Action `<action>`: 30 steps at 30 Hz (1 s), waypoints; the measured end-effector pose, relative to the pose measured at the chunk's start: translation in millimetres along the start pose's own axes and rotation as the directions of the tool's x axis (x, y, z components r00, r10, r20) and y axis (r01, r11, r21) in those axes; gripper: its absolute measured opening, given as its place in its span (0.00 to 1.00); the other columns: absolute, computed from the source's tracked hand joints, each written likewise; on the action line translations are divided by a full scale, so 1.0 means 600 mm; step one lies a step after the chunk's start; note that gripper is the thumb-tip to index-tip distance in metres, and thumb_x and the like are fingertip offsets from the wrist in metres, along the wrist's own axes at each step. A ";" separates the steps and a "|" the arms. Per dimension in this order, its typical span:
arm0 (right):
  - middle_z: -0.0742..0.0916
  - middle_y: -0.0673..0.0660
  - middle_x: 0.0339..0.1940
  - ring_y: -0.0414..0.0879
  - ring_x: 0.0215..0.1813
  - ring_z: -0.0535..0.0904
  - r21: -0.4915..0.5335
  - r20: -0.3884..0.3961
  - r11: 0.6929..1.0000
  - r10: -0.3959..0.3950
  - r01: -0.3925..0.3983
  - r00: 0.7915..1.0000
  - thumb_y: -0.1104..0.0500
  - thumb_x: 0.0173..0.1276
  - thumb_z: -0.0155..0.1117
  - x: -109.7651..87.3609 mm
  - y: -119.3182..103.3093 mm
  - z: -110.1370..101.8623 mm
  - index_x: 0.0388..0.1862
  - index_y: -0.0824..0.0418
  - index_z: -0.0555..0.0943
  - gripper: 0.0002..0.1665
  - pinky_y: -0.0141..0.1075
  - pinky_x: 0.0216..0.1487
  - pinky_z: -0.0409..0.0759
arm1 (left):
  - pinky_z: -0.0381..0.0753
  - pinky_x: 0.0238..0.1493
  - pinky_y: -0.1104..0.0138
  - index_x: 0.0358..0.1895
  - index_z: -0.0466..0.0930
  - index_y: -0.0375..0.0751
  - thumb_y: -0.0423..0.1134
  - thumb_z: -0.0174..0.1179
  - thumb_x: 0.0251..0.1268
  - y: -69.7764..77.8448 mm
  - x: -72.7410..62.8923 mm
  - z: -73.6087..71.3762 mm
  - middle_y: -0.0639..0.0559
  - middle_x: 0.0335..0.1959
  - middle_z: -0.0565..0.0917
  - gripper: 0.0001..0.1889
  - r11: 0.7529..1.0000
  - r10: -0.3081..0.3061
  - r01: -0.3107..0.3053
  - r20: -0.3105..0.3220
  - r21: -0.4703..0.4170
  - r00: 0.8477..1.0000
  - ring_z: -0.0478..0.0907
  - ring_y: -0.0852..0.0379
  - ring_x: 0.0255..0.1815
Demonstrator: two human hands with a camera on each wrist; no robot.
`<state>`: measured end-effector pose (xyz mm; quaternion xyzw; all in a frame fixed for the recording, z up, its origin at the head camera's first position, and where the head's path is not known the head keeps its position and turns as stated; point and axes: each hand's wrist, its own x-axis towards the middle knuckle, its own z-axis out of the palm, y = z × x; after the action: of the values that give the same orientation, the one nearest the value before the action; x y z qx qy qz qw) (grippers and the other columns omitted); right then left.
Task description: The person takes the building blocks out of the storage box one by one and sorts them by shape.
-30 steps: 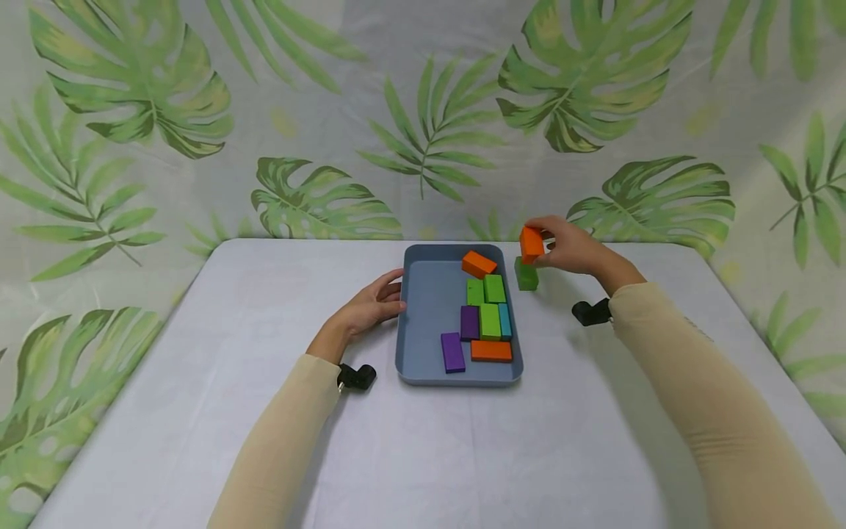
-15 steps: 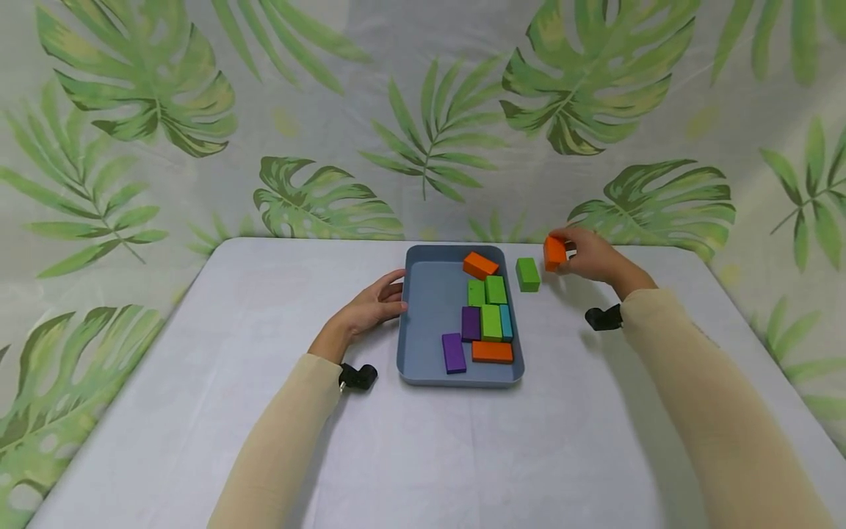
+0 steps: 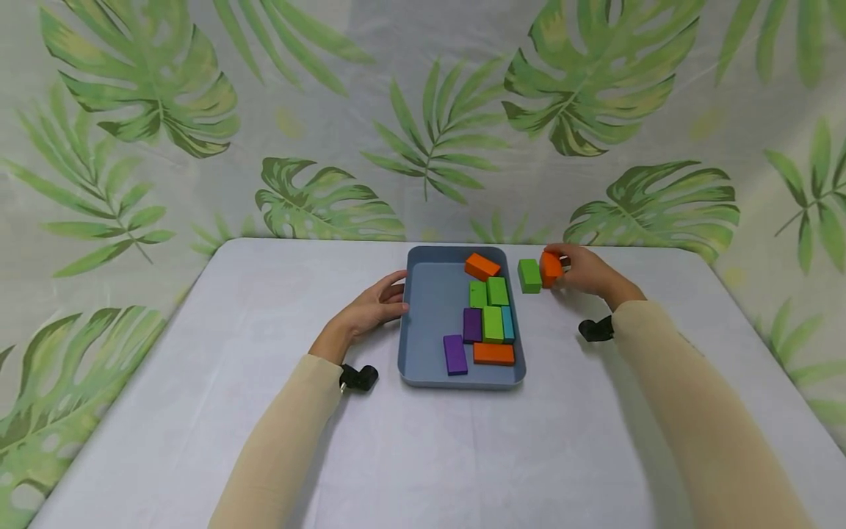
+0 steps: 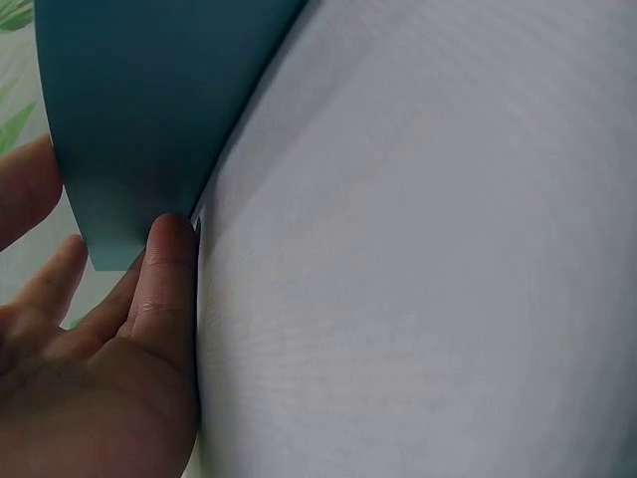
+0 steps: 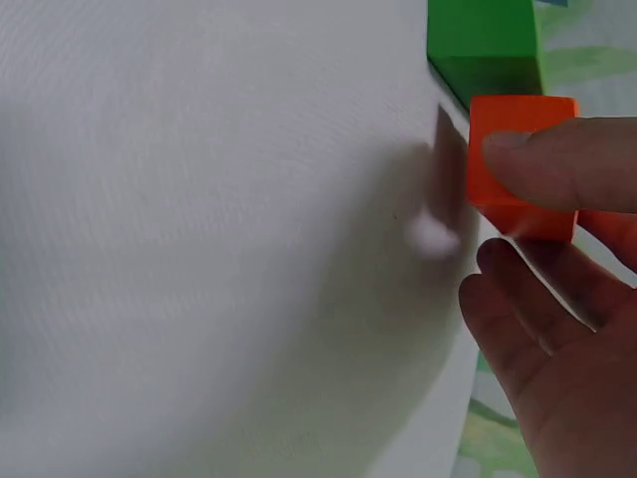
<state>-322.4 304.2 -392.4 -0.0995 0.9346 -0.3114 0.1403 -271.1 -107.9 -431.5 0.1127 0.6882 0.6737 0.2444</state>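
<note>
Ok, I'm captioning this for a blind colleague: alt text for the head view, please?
A person's right grip holds an orange block beside a green block at a white table; the left grip touches a grey tray of coloured blocks.

Blks (image 3: 492,325) in tray (image 3: 428,323) (2 more (image 3: 529,276) to R)

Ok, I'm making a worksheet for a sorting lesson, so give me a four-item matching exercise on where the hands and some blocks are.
1. Left hand
2. Right hand
3. Blue block
4. Green block outside the tray

A. Between the tray and the held block
B. At the tray's left side
C. Inside the tray
D. Gripping an orange block

Pairs: 1-B, 2-D, 3-C, 4-A
</note>
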 end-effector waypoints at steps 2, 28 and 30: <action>0.70 0.72 0.70 0.69 0.69 0.67 -0.002 0.004 1.000 0.017 -0.017 1.000 0.67 0.63 0.66 0.002 -0.001 0.003 0.75 0.69 0.60 0.44 0.61 0.69 0.70 | 0.59 0.79 0.49 0.81 0.43 0.46 0.23 0.53 0.69 0.000 0.000 0.001 0.39 0.81 0.54 0.42 1.000 0.003 -0.003 0.000 0.001 1.000 0.53 0.43 0.81; 0.69 0.71 0.71 0.64 0.66 0.65 -0.018 0.039 0.998 0.065 -0.065 0.997 0.68 0.63 0.63 0.010 0.007 0.021 0.77 0.63 0.59 0.44 0.63 0.74 0.62 | 0.58 0.79 0.49 0.81 0.42 0.46 0.24 0.52 0.70 -0.001 -0.003 -0.001 0.39 0.81 0.52 0.42 1.000 -0.001 0.001 0.001 0.010 1.000 0.52 0.43 0.82; 0.69 0.71 0.71 0.64 0.65 0.65 -0.023 0.037 0.998 0.066 -0.065 0.997 0.68 0.63 0.62 0.010 0.007 0.021 0.77 0.63 0.59 0.44 0.63 0.74 0.63 | 0.58 0.79 0.49 0.81 0.41 0.45 0.24 0.52 0.70 0.000 -0.002 0.000 0.38 0.81 0.52 0.42 1.000 0.004 -0.004 0.006 0.009 1.000 0.52 0.43 0.82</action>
<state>-324.4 298.8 -405.8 -0.0760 0.9379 -0.2946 0.1668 -270.1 -108.7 -431.3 0.1173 0.6902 0.6708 0.2446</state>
